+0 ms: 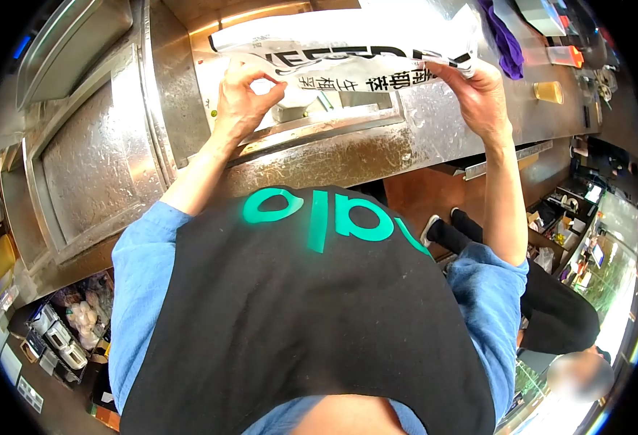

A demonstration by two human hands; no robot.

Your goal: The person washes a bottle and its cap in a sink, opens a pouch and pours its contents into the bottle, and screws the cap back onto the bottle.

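A white plastic bag with bold black lettering and Chinese characters is stretched flat between my hands, over a metal sink-like well in the counter. My left hand is at the bag's left lower edge, thumb and forefinger pinched into a ring, other fingers partly behind the bag. On the right side, my right hand grips the bag's corner between thumb and fingers. Below the bag, part of a white container shows inside the well; the bag hides the rest.
A metal lid panel and a deep steel pan are on the left. Along the right counter lie a purple cloth, a cup of yellowish liquid and an orange-capped bottle. Another person in black is behind on the right.
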